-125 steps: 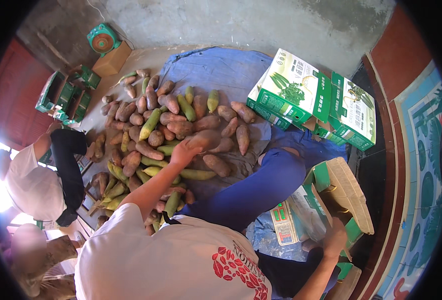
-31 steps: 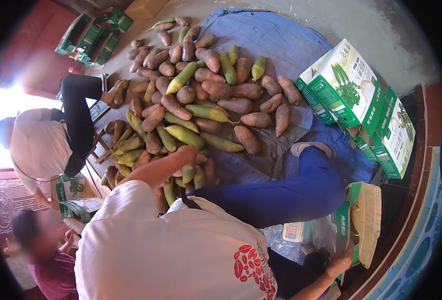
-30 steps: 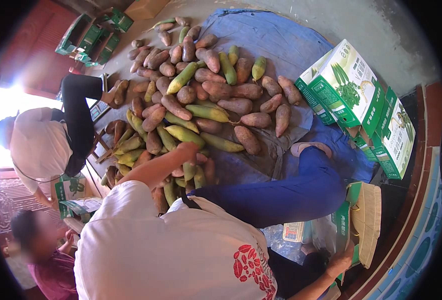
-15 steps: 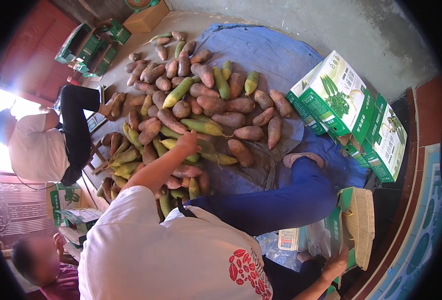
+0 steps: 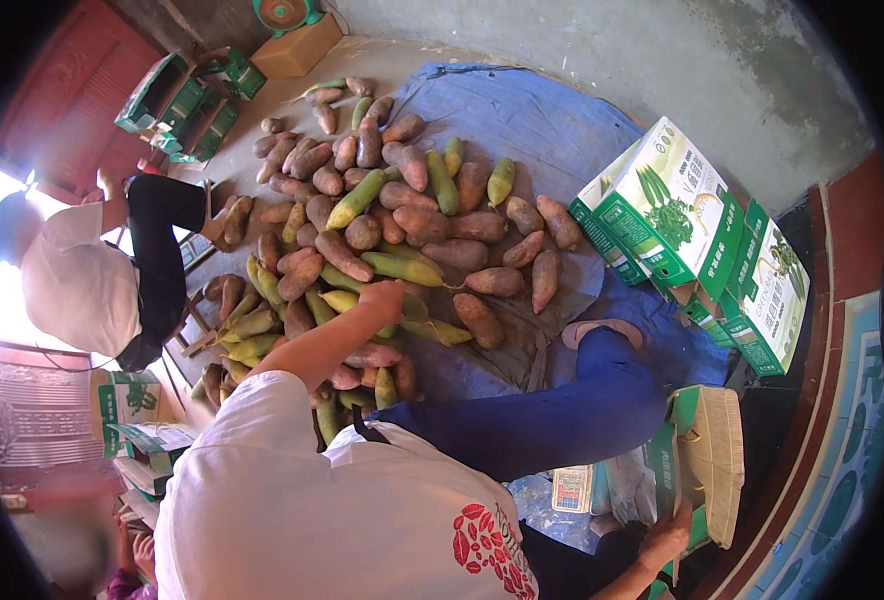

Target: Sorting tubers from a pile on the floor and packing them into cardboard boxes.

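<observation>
A heap of brown sweet potatoes (image 5: 417,222) and green corn ears (image 5: 402,268) lies on a blue tarp (image 5: 532,120). My left hand (image 5: 387,297) reaches out over the near side of the heap and rests on a corn ear; its fingers are hidden from me. At the lower right, my right hand (image 5: 667,535) grips the edge of an open green-and-white carton (image 5: 707,465) that stands beside my blue-trousered leg (image 5: 552,420).
Two closed green-and-white cartons (image 5: 667,205) stand right of the tarp. Another person in a white shirt (image 5: 82,280) bends at the heap's left edge. Flat and folded cartons (image 5: 177,100) lie at the back left and lower left (image 5: 127,405). A grey wall runs behind.
My left hand has moved from the near low part of the heap farther out and up onto the corn ears. My right hand stays on the open carton.
</observation>
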`<state>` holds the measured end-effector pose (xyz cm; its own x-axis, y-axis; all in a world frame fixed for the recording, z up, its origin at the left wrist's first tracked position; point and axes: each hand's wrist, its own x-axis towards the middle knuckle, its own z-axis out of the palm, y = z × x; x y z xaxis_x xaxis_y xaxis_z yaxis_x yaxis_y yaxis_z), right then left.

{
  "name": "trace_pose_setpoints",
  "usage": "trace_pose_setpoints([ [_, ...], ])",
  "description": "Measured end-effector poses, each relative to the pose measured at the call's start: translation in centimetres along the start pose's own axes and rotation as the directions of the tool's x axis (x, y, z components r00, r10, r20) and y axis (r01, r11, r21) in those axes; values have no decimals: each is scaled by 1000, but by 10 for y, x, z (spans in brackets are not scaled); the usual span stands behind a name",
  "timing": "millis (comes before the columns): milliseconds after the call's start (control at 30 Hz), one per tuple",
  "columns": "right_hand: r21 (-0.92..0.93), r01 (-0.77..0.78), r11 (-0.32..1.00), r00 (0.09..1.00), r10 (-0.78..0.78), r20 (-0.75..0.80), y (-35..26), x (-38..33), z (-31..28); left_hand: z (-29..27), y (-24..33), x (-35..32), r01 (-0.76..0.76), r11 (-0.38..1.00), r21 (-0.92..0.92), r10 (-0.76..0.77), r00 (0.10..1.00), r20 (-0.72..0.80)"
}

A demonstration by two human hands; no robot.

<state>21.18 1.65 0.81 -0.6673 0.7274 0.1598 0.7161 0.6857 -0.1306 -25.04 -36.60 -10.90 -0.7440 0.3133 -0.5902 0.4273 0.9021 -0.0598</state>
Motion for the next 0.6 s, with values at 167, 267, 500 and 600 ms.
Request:
trace_pose_setpoints([
  [167,-11,7,1000,1000,-7,-18,-4,-1,-1,10,16,-9,-14,1000,18,16,994,-112],
  [267,42,-36,998,999,36,12,-18,3,-10,3,24,-16,-11,1000,24,14,994,-108],
  [500,39,9,999,1000,-9,6,-27,-2,-16,-69,37,-43,26,987,-159,-42,995,-96],
  [600,32,9,999,1000,-10,26,-34,-3,-28,-74,38,-21,-270,889,-369,98,901,-423],
])
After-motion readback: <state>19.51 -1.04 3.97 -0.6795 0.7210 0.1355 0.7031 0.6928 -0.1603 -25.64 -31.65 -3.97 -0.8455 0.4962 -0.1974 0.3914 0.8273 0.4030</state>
